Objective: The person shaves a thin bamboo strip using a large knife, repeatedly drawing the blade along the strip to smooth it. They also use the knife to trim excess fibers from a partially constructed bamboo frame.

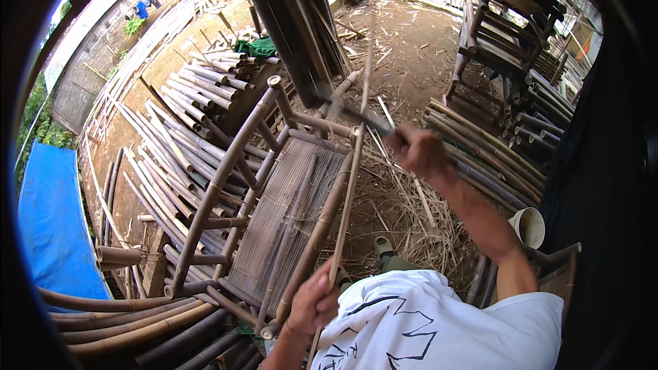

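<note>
My left hand [314,303] is closed round the near part of a long, thin bamboo strip [348,211]. The strip slants up and away from me, passing along the right side of a bamboo bench [267,233] with a slatted seat. My right hand [423,153] grips a dark, long-bladed knife [373,122], raised beside the strip near the bench's far right corner. Motion smears the knife's far end, so its exact shape is hard to make out. I cannot tell whether the blade touches the strip.
Cut bamboo poles [179,138] lie stacked to the left, with more poles [483,157] at right. Bamboo chairs [504,34] stand stacked at the far right. Shavings [428,233] litter the ground. A dark post [284,20] rises beyond the bench; a pale bucket [529,227] is at right.
</note>
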### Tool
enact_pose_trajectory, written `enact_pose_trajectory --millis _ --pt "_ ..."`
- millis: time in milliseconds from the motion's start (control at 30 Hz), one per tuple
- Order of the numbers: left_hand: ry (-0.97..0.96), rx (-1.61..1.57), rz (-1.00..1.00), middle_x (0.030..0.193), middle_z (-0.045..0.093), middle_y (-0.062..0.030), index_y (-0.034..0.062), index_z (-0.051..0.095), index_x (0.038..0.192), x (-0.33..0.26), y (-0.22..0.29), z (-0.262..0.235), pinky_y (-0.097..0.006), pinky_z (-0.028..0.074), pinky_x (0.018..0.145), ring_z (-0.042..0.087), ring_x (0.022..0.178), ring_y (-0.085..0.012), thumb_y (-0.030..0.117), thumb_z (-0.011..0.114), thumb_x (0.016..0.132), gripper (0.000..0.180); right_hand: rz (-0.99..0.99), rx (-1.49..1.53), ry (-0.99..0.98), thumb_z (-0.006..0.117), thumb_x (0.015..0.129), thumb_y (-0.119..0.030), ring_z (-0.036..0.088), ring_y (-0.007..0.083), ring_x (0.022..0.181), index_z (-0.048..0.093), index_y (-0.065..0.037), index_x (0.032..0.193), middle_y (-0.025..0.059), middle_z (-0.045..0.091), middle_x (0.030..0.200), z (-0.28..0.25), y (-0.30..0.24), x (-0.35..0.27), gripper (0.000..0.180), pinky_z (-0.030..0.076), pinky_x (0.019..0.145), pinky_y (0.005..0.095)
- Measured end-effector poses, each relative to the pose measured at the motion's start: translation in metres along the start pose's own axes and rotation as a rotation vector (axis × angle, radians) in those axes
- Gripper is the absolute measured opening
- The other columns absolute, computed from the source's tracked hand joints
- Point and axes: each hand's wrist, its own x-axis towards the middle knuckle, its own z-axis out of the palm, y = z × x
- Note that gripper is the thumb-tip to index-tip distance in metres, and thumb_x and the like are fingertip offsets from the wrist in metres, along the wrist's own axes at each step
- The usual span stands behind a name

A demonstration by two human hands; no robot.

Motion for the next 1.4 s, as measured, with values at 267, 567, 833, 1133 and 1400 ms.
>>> enact_pose_trajectory --millis 267,567,833,1133,1400 --pt "-0.035 0.047 0.066 0.061 0.04 0.0003 0.0143 0.03 0.15 -0.008 -0.004 -0.005 -0.02 0.03 0.034 0.036 0.039 -0.0054 0.031 0.053 0.1 0.058 -0.176 0.076 0.116 0.047 0.093 -0.064 0.064 0.0267 0.051 0.057 -0.007 0.076 0.0109 0.061 0.061 -0.009 -0.036 -0.013 0.06 0.053 0.05 0.0394" --pt "0.155 0.521 0.352 0.061 0.038 0.0027 0.0036 0.038 0.146 0.036 0.03 0.024 -0.019 0.031 0.034 0.034 0.038 -0.0051 0.027 0.048 0.103 0.05 -0.429 0.122 0.032 0.05 0.09 -0.067 0.062 0.0264 0.055 0.06 -0.005 0.082 0.0091 0.058 0.065 0.024 -0.103 -0.059 0.063 0.052 0.053 0.0419" --pt "0.144 0.599 0.347 0.059 0.04 0.0034 -0.001 0.04 0.144 0.021 0.012 0.024 -0.019 0.028 0.035 0.032 0.04 -0.0032 0.023 0.047 0.104 0.048 -0.285 0.074 0.175 0.049 0.092 -0.065 0.061 0.0249 0.052 0.058 -0.007 0.08 0.0072 0.057 0.061 0.016 -0.062 -0.027 0.059 0.05 0.048 0.0406" --pt "0.16 0.597 0.16 0.059 0.045 0.0017 -0.0069 0.045 0.137 -0.033 -0.022 -0.011 -0.021 0.028 0.039 0.038 0.043 -0.0054 0.022 0.052 0.101 0.047 0.241 0.66 0.087 0.052 0.093 -0.062 0.05 0.0075 0.048 0.063 -0.005 0.091 -0.0016 0.051 0.056 -0.024 0.01 0.007 0.059 0.041 0.045 0.0257" --pt "-0.018 0.448 0.188 0.08 0.057 -0.0041 -0.0027 0.049 0.133 0.0 0.0 0.01 -0.021 0.037 0.045 0.049 0.054 -0.0085 0.018 0.055 0.099 0.041 0.571 1.294 0.16 0.071 0.089 -0.028 0.054 0.0097 0.047 0.062 -0.005 0.077 0.0009 0.056 0.059 0.001 -0.065 0.028 0.027 0.042 0.043 0.025"
